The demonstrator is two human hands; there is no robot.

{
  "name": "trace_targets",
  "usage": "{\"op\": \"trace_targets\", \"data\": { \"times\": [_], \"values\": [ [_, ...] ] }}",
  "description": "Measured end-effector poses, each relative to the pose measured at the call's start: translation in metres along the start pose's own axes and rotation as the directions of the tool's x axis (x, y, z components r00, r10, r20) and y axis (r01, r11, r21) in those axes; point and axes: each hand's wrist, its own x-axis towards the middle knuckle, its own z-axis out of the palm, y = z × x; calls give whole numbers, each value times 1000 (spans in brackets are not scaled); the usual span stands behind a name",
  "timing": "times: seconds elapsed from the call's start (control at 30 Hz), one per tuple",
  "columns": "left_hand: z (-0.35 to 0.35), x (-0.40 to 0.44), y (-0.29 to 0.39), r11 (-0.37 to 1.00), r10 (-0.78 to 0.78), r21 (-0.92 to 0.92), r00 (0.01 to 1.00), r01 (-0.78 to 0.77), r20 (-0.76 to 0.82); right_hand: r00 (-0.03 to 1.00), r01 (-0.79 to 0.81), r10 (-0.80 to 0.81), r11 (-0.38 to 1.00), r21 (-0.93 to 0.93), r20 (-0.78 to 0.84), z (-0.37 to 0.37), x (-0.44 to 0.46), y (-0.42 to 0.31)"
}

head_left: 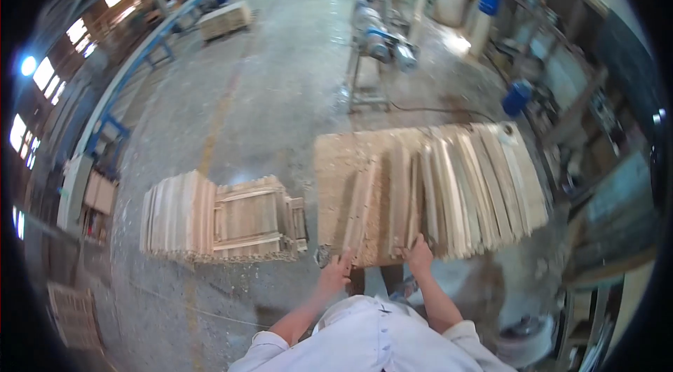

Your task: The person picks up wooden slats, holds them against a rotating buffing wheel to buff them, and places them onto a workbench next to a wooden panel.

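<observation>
A worn wooden board (333,162) in front of me carries several long wooden strips (484,183) lying side by side toward its right. My left hand (336,271) is closed at the near end of a separate strip (359,207) on the left part of the board. Its fingertips are small and partly blurred. My right hand (418,258) grips the near end of a wooden strip (399,193) at the left side of the row, with the thumb on top and the fingers partly hidden.
Left of the board, neat stacks of wooden strips (179,214) and slatted wood (249,214) sit on the concrete floor. Machinery (371,29) stands beyond the board. Blue containers (517,97) and shelving line the right. A white bucket (524,340) is near my right side.
</observation>
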Motion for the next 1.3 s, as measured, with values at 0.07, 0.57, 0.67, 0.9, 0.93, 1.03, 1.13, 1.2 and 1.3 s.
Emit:
{"op": "trace_targets", "data": {
  "times": [0.07,0.57,0.67,0.9,0.93,1.03,1.13,1.2,1.3],
  "values": [
    [1,3,-1,999,38,-18,999,-38,-7,1000,-23,22,999,43,13,-5,-1,3],
    [-17,27,3,991,-63,-117,997,67,41,872,-235,-305,425,874,383,-17,-58,-45],
    [-9,43,-6,941,-221,-258,975,218,18,839,-239,-347,455,858,418,-2,-63,-49],
    [-25,89,29,921,-325,-240,945,308,-36,710,-192,-430,644,741,558,62,-43,-36],
    [-23,98,34,927,-319,-232,945,294,-78,692,-174,-430,681,711,580,66,-40,-36],
    [-18,127,48,951,-296,-149,936,270,-189,717,144,-425,866,478,553,58,-41,-54],
    [-9,160,59,949,-305,6,919,316,-250,697,246,-501,839,486,513,36,-47,-61],
    [-3,188,58,929,-337,66,904,365,-263,727,263,-578,733,627,370,38,-57,-49],
    [6,221,55,906,-386,55,871,420,-303,706,278,-422,904,326,568,50,-64,10]
  ]
}}
